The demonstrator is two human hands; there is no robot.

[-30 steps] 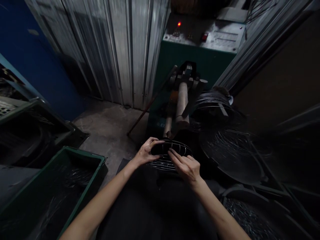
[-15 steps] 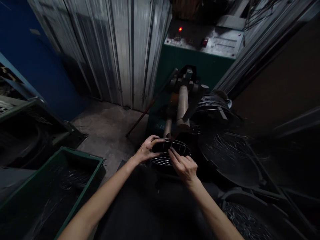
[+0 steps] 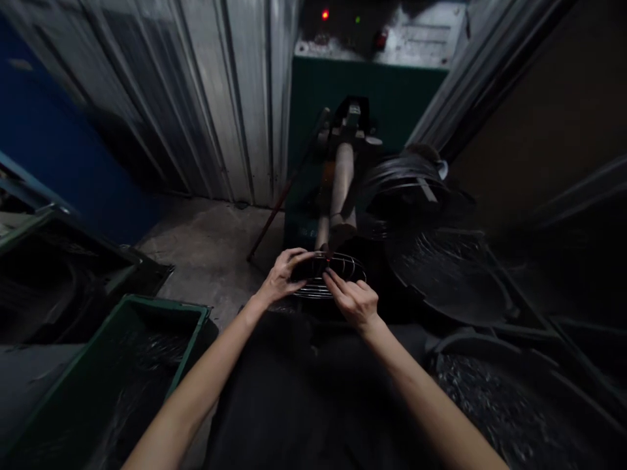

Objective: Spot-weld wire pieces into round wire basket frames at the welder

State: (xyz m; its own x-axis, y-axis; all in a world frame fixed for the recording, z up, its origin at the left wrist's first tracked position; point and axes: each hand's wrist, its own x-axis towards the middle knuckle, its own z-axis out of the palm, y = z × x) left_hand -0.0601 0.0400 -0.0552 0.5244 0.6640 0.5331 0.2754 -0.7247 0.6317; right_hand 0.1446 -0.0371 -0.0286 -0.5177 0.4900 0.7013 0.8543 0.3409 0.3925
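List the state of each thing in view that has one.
wire frame: held by left hand
left hand: closed on wire frame's left side
right hand: at wire frame, grip unclear
red light: lit
green light: lit
green bin: open, glinting strands inside
round tub: open, glinting pieces inside

I am finding no readable text; faint pale marks (image 3: 307, 232) on the far green machine (image 3: 362, 86), low on its left, are showing too dimly to decipher.

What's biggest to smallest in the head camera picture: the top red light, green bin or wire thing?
1. Green bin, cut off by the picture's edge
2. Wire thing, partly covered
3. Top red light, tiny
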